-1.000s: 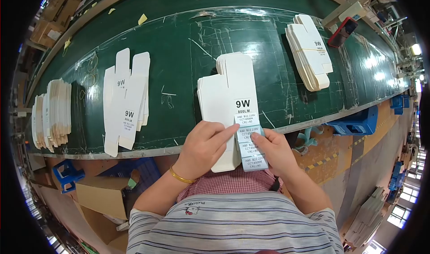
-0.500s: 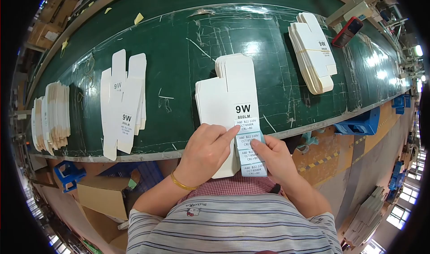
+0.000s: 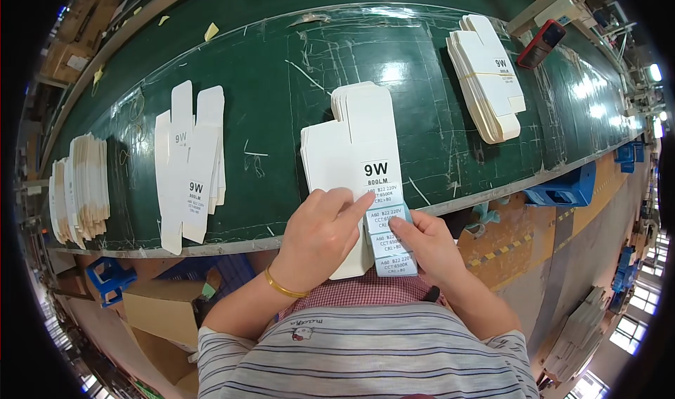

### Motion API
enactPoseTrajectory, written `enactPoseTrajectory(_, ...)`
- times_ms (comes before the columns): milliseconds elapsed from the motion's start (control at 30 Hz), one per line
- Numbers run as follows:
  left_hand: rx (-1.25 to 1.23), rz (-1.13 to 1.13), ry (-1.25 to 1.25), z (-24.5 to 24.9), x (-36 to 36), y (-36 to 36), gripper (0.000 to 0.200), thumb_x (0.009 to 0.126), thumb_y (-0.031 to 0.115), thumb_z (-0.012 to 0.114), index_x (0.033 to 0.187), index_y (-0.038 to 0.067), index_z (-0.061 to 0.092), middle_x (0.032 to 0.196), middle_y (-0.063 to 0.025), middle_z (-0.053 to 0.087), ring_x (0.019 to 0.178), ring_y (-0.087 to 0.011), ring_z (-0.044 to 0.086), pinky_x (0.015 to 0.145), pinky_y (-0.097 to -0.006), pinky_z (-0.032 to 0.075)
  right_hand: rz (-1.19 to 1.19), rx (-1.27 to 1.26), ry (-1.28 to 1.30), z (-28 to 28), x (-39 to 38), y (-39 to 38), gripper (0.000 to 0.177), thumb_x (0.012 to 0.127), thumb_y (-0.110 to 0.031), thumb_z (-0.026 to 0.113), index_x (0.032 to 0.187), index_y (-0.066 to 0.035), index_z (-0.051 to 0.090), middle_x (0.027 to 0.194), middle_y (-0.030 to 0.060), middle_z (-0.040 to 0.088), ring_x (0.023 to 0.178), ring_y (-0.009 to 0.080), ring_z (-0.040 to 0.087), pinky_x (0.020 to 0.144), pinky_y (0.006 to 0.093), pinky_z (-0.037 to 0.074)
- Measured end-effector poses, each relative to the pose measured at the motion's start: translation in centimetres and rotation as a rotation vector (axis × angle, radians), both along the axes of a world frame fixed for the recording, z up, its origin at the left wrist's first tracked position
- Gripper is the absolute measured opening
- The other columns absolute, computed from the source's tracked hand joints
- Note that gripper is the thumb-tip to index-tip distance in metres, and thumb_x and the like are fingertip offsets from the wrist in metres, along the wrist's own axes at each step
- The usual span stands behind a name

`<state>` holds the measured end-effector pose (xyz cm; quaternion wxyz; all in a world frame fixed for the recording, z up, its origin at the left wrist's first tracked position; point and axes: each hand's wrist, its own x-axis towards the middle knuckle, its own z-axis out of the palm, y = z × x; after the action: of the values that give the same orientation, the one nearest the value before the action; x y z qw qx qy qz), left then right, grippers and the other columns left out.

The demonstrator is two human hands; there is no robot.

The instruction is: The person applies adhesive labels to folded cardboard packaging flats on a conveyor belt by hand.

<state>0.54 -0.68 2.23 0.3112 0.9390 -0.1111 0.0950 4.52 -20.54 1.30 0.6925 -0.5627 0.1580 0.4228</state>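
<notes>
A stack of flat white box blanks (image 3: 327,149) marked 9W 800LM lies before me, reaching past the table's front edge. A strip of pale blue-backed label stickers (image 3: 394,243) hangs over its lower right side, the top label lying just under the 800LM print. My right hand (image 3: 430,243) pinches the strip from the right, thumb on top of the labels. My left hand (image 3: 320,234) rests over the stack with its index finger stretched out, the tip touching the top label's left edge. Its other fingers are bent, and I see nothing held in them.
On the green table (image 3: 267,75), labelled flat boxes (image 3: 193,167) lie to the left, with another pile of blanks (image 3: 88,188) farther left. A banded bundle of boxes (image 3: 489,82) and a red-and-black phone (image 3: 541,44) sit at right. Below are blue stools (image 3: 562,188) and an open carton (image 3: 162,311).
The view has shifted slightly. My left index fingertip stays on the top label's left edge, and my right hand still grips the label strip.
</notes>
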Motion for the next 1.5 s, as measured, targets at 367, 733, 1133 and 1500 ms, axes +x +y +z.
enactPoseTrajectory(367, 0.136, -0.070, -0.015, 0.5, 0.6, 0.0, 0.036, 0.077, 0.003, 0.066, 0.114, 0.005, 0.067, 0.099, -0.0067, 0.058, 0.078, -0.0223, 0.055, 0.066, -0.0316, 0.050, 0.126, 0.009, -0.233, -3.0, -2.7, -2.7, 0.032, 0.104, -0.023, 0.049, 0.112, 0.006, 0.061, 0.095, 0.0034, 0.065, 0.082, 0.0070, 0.058, 0.074, 0.0231, 0.049)
enactPoseTrajectory(733, 0.269, -0.092, -0.068, 0.3, 0.3, -0.6, 0.037, 0.079, 0.011, 0.063, 0.116, 0.009, 0.065, 0.095, -0.0056, 0.056, 0.077, -0.0221, 0.056, 0.064, -0.0321, 0.052, 0.296, 0.074, -0.379, -5.5, -5.8, -7.0, 0.028, 0.102, -0.021, 0.049, 0.107, 0.003, 0.062, 0.090, 0.0008, 0.062, 0.082, 0.0074, 0.053, 0.074, 0.0245, 0.046)
enactPoseTrajectory(1133, 0.399, -0.191, -0.301, -0.6, -0.4, -0.6, 0.022, 0.080, 0.015, 0.065, 0.097, 0.000, 0.065, 0.087, -0.0066, 0.062, 0.076, -0.0190, 0.059, 0.069, -0.0314, 0.051, 0.144, 0.086, -0.314, -3.3, -5.9, -6.4, 0.021, 0.095, -0.014, 0.057, 0.105, 0.003, 0.065, 0.092, 0.0018, 0.064, 0.081, 0.0083, 0.056, 0.073, 0.0243, 0.046)
enactPoseTrajectory(1500, 0.575, -0.278, -0.544, 6.0, -2.5, 7.7, 0.009, 0.069, 0.012, 0.061, 0.072, 0.007, 0.054, 0.074, -0.0052, 0.051, 0.062, -0.0194, 0.053, 0.059, -0.0335, 0.045, 0.083, 0.218, -0.339, -3.0, -5.9, -4.9, 0.026, 0.096, -0.010, 0.056, 0.115, 0.006, 0.062, 0.105, 0.0089, 0.067, 0.094, 0.0153, 0.064, 0.083, 0.0297, 0.052)
